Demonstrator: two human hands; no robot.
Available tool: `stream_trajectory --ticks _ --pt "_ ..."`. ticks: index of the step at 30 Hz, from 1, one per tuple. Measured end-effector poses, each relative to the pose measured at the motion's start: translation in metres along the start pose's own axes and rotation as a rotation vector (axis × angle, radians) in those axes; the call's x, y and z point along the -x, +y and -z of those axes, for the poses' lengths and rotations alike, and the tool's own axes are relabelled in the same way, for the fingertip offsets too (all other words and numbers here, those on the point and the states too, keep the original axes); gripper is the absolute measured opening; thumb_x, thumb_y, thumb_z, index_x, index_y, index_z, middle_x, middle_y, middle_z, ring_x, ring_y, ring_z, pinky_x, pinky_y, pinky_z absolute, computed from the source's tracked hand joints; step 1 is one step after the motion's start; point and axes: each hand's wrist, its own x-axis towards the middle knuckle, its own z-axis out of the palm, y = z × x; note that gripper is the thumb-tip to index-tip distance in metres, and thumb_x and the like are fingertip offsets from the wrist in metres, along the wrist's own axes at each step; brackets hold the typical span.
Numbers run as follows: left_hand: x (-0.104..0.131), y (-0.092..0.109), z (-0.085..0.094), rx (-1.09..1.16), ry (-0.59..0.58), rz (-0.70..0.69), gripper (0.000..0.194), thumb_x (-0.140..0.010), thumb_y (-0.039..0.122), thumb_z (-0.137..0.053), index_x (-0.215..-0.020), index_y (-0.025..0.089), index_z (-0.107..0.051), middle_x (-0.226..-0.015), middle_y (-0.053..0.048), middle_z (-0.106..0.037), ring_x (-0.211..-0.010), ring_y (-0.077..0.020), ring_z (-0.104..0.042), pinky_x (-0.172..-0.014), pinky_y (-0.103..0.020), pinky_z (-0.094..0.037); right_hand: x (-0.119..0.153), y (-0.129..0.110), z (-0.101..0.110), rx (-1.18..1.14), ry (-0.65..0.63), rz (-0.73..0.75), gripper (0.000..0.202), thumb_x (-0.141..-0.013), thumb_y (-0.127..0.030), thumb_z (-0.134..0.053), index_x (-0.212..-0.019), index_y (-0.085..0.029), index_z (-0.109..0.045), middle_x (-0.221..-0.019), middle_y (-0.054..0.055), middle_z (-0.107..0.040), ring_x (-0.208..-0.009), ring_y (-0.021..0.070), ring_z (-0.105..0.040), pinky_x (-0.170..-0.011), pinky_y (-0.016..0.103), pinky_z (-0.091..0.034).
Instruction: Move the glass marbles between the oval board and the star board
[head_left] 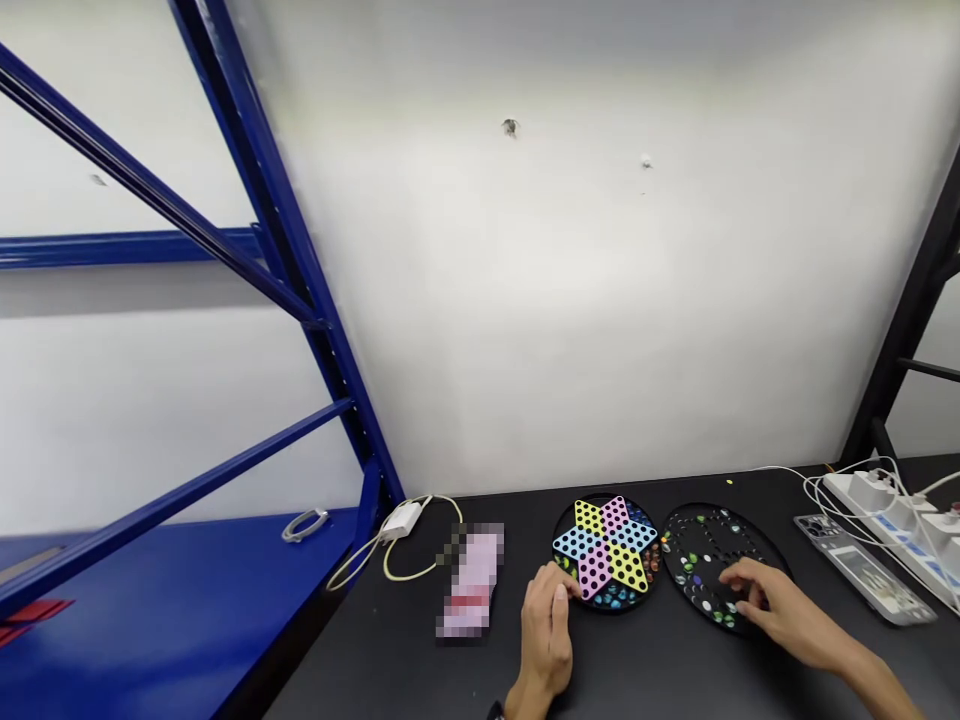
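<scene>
A Chinese checkers board (604, 548), a star in pink, yellow and light blue with dark holes, lies in a round black tray with coloured marbles around its points. My left hand (547, 628) rests at the tray's near left edge, its fingers pressed together and bent by the green marbles; what the fingertips hold, if anything, is hidden. To the right lies a second round black tray (757, 535) with green, white and other marbles scattered in it. Over its near right part hovers my right hand (780, 608), fingers curved, with a gap between thumb and forefinger.
A blurred pinkish packet (474, 582) lies left of the board, near a white charger (402, 522) with its cable. A phone in a clear case (862, 570) and a white power strip (896, 520) with cables lie at the right. Blue shelving (300, 250) stands at the left.
</scene>
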Motion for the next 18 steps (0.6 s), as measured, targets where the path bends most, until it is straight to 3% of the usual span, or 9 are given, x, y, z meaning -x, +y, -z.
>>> stream_trajectory --ticks 5,9,12,15,18 --pt "0.000 -0.001 0.000 0.000 -0.007 0.011 0.054 -0.107 0.045 -0.019 -0.074 0.023 -0.055 -0.074 -0.003 -0.060 -0.073 -0.0203 -0.057 -0.072 -0.033 -0.043 -0.003 -0.005 -0.012 0.065 0.006 0.042 0.023 -0.080 -0.036 -0.057 -0.094 -0.025 -0.072 -0.094 0.004 -0.068 -0.079 0.0205 -0.061 -0.082 0.034 -0.052" --pt "0.001 0.000 0.000 -0.005 -0.008 0.024 0.053 -0.107 0.045 -0.021 -0.074 0.023 -0.055 -0.074 -0.003 -0.061 -0.073 -0.0205 -0.058 -0.072 -0.033 -0.044 -0.012 -0.017 -0.002 -0.353 0.084 -0.115 0.032 -0.080 -0.050 -0.065 -0.096 -0.023 -0.072 -0.075 0.001 -0.062 -0.071 0.0200 -0.061 -0.061 0.029 -0.049" --pt "0.000 0.002 0.001 -0.017 -0.008 0.024 0.053 -0.107 0.046 -0.021 -0.073 0.024 -0.055 -0.073 -0.003 -0.061 -0.072 -0.0205 -0.058 -0.071 -0.033 -0.045 -0.018 -0.021 0.011 -0.753 0.190 -0.177 0.045 -0.075 -0.054 -0.074 -0.107 -0.023 -0.070 -0.084 0.002 -0.066 -0.069 0.0174 -0.061 -0.053 0.025 -0.045" --pt "-0.002 0.003 0.001 -0.031 0.005 0.020 0.052 -0.107 0.045 -0.023 -0.072 0.024 -0.056 -0.072 -0.002 -0.062 -0.071 -0.0206 -0.059 -0.071 -0.033 -0.046 -0.027 -0.015 0.020 -0.878 0.292 -0.206 0.046 -0.069 -0.051 -0.078 -0.104 -0.023 -0.070 -0.095 0.006 -0.069 -0.070 0.0179 -0.063 -0.051 0.026 -0.048" --pt "-0.003 0.004 0.001 -0.039 0.014 0.012 0.051 -0.107 0.044 -0.024 -0.072 0.025 -0.056 -0.072 -0.002 -0.063 -0.070 -0.0208 -0.060 -0.071 -0.034 -0.047 -0.041 0.002 0.023 -0.860 0.403 -0.250 0.040 -0.071 -0.052 -0.073 -0.097 -0.022 -0.070 -0.090 0.007 -0.070 -0.068 0.0196 -0.065 -0.050 0.028 -0.050"
